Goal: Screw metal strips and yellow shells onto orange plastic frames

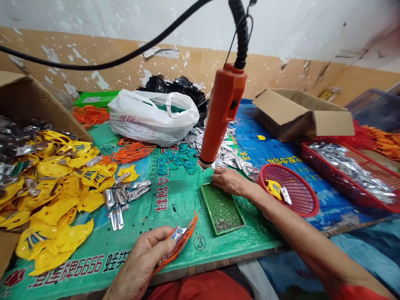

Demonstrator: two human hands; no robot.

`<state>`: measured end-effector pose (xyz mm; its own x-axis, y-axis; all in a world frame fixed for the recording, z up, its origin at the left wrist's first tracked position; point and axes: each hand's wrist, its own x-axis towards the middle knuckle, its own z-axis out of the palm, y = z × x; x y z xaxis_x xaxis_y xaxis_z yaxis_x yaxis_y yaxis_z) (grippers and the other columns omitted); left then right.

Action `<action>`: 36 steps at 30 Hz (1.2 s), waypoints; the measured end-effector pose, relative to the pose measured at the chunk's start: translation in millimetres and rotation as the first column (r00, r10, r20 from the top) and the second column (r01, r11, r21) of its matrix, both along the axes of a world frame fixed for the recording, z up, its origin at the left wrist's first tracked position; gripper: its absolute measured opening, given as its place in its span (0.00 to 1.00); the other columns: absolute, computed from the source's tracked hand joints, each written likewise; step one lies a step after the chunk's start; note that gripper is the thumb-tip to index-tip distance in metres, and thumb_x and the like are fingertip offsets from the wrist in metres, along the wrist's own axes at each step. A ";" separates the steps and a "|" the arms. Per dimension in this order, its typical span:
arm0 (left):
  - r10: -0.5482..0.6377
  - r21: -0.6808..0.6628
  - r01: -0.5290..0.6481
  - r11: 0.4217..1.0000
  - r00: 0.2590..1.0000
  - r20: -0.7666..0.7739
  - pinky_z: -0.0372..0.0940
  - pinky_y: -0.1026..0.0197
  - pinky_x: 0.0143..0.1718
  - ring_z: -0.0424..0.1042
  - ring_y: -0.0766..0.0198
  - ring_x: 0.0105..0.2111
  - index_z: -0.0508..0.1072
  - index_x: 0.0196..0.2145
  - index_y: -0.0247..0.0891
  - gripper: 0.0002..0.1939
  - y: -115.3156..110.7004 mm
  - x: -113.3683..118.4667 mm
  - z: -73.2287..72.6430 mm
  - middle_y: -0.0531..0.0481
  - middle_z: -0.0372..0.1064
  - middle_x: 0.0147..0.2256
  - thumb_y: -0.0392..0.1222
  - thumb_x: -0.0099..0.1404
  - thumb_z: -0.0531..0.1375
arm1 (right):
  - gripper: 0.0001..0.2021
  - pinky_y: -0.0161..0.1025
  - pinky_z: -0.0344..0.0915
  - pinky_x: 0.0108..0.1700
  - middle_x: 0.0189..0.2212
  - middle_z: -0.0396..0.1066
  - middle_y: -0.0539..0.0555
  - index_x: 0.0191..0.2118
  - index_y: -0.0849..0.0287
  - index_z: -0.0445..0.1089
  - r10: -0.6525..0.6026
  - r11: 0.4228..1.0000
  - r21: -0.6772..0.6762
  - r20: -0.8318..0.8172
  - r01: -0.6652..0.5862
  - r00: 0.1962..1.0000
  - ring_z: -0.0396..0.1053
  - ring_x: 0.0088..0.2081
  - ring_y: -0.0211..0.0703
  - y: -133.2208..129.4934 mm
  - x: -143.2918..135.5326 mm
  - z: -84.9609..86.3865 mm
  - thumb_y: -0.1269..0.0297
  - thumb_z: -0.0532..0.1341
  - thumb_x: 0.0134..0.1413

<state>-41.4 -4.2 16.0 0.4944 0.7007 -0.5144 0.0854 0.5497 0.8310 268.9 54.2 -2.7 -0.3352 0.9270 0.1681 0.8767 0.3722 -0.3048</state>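
My left hand (146, 250) is closed around an orange plastic frame (191, 229) with a silver-and-blue piece (178, 234) inside it, just above the table's front edge. My right hand (229, 181) has its fingers pinched together at the far end of a small green basket (208, 204); whatever they hold, if anything, is hidden. Small screws (229, 224) lie in the basket's near end. An orange electric screwdriver (222, 112) hangs tip down from a black coiled cord, its tip just beyond my right fingers.
Yellow plastic shells (59, 187) pile up at left, beside silver pieces (117, 216). A white bag (153, 118) stands behind orange frames (131, 151). At right are a round red basket (314, 200), a red tray (308, 156) of silver parts and a cardboard box (281, 110).
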 end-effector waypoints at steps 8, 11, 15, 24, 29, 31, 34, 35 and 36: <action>0.343 -0.119 -0.341 0.932 0.939 -0.008 0.63 0.68 0.27 0.69 0.67 0.24 0.80 0.30 0.37 0.19 8.8 -9.0 4.0 0.53 0.74 0.23 0.47 0.38 0.73 | 0.13 0.34 0.55 0.30 0.24 0.65 0.51 0.26 0.59 0.63 -0.167 0.950 -0.269 -0.001 0.160 0.986 0.61 0.26 0.37 -48.9 0.5 5.1 0.65 0.51 0.61; 0.468 -0.050 -0.470 0.881 0.882 -0.047 0.61 0.71 0.22 0.66 0.70 0.20 0.79 0.27 0.36 0.19 14.6 -17.9 9.4 0.54 0.73 0.20 0.44 0.34 0.74 | 0.13 0.34 0.53 0.28 0.23 0.63 0.49 0.24 0.58 0.60 -0.231 0.932 -0.300 -0.055 0.204 0.971 0.60 0.25 0.37 -58.0 -12.2 4.4 0.65 0.51 0.61; 0.564 -0.021 -0.566 0.824 0.824 -0.060 0.63 0.71 0.22 0.68 0.70 0.20 0.79 0.23 0.36 0.18 15.2 -22.3 19.7 0.53 0.75 0.21 0.41 0.29 0.75 | 0.14 0.35 0.49 0.28 0.21 0.59 0.48 0.23 0.58 0.57 -0.324 0.907 -0.314 -0.096 0.280 0.941 0.56 0.24 0.37 -62.8 -15.8 0.8 0.64 0.51 0.60; 0.555 -0.012 -0.556 0.831 0.830 -0.059 0.64 0.73 0.21 0.69 0.70 0.20 0.80 0.25 0.35 0.19 11.1 -13.9 18.6 0.51 0.77 0.23 0.40 0.30 0.74 | 0.12 0.35 0.47 0.28 0.20 0.59 0.49 0.23 0.58 0.60 -0.401 0.876 -0.338 -0.118 0.343 0.908 0.56 0.24 0.37 -70.6 -22.9 -7.0 0.66 0.52 0.58; 0.571 -0.015 -0.574 0.819 0.817 -0.077 0.66 0.72 0.22 0.70 0.69 0.20 0.80 0.24 0.36 0.19 13.0 -13.1 19.6 0.52 0.77 0.22 0.40 0.29 0.74 | 0.13 0.35 0.48 0.28 0.20 0.60 0.49 0.23 0.58 0.61 -0.419 0.868 -0.337 -0.103 0.364 0.902 0.56 0.24 0.37 -73.5 -21.0 -7.2 0.64 0.52 0.59; 0.567 -0.023 -0.571 0.821 0.819 -0.089 0.66 0.72 0.21 0.70 0.69 0.20 0.80 0.24 0.36 0.19 12.6 -14.1 18.0 0.52 0.77 0.23 0.41 0.29 0.75 | 0.12 0.35 0.48 0.29 0.21 0.62 0.50 0.24 0.58 0.62 -0.455 0.853 -0.326 -0.082 0.407 0.887 0.57 0.25 0.38 -75.4 -18.7 -7.0 0.65 0.51 0.59; 0.557 -0.030 -0.562 0.827 0.824 -0.101 0.66 0.71 0.23 0.71 0.68 0.21 0.80 0.26 0.36 0.20 11.4 -14.0 15.0 0.51 0.78 0.24 0.41 0.30 0.75 | 0.11 0.36 0.48 0.29 0.23 0.64 0.51 0.25 0.58 0.62 -0.493 0.834 -0.313 -0.052 0.455 0.868 0.59 0.26 0.38 -77.5 -17.0 -6.3 0.65 0.52 0.58; 0.551 -0.029 -0.556 0.831 0.829 -0.096 0.66 0.71 0.23 0.71 0.69 0.21 0.80 0.26 0.36 0.20 11.1 -13.2 14.5 0.51 0.78 0.24 0.41 0.30 0.75 | 0.11 0.36 0.48 0.29 0.23 0.64 0.51 0.25 0.58 0.63 -0.503 0.828 -0.310 -0.043 0.467 0.863 0.59 0.25 0.38 -77.9 -17.1 -6.2 0.65 0.52 0.58; 0.541 -0.029 -0.545 0.838 0.837 -0.088 0.66 0.71 0.24 0.71 0.69 0.21 0.80 0.27 0.36 0.20 10.8 -12.1 14.2 0.52 0.78 0.24 0.42 0.32 0.75 | 0.11 0.36 0.48 0.28 0.22 0.64 0.51 0.25 0.58 0.63 -0.515 0.821 -0.307 -0.033 0.482 0.856 0.59 0.25 0.38 -78.1 -17.5 -6.3 0.65 0.52 0.58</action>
